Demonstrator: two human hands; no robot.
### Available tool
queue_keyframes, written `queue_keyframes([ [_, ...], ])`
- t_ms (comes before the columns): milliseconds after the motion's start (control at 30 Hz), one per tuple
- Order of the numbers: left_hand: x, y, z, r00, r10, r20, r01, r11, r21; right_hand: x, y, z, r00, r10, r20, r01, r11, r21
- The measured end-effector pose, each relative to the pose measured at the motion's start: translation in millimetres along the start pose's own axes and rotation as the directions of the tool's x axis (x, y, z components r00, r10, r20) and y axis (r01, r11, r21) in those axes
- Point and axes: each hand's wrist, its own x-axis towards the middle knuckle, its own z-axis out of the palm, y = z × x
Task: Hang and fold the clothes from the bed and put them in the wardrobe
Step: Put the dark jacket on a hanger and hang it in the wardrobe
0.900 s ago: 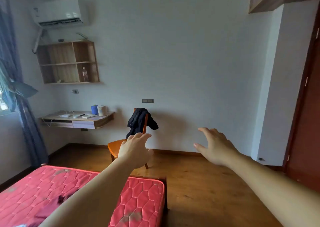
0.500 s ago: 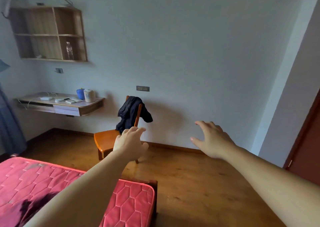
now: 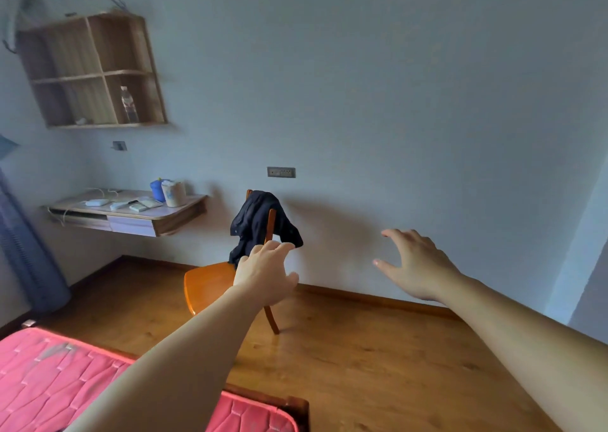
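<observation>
While both arms stretch forward, the left hand (image 3: 265,275) and right hand (image 3: 416,265) hold nothing — fingers loose and spread; a dark garment (image 3: 255,226) drapes the wooden chair (image 3: 205,285) by the wall; the pink mattress (image 3: 49,379) lies lower left.

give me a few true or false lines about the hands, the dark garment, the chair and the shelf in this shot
1. Both hands hold nothing. True: left hand and right hand are open in the air.
2. The dark garment lies on the mattress. False: it hangs over the chair back.
3. A bottle stands in the wall shelf. True.
4. The chair lies tipped over. False: it stands upright on the floor.
</observation>
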Motion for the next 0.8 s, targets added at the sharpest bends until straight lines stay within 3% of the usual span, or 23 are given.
queue_keyframes([
  [333,161,24,52,0.995,-0.093,-0.023,0.093,0.995,0.03,178,80,30,0.992,-0.059,0.115,0.05,0.996,0.076],
  [600,277,-3,99,0.98,-0.191,-0.049,0.191,0.982,-0.001,315,95,55,0.979,-0.171,0.106,0.163,0.983,0.08],
  [800,377,-58,153,0.96,-0.274,-0.049,0.271,0.96,-0.065,445,100,90,0.959,-0.229,0.169,0.239,0.97,-0.041],
])
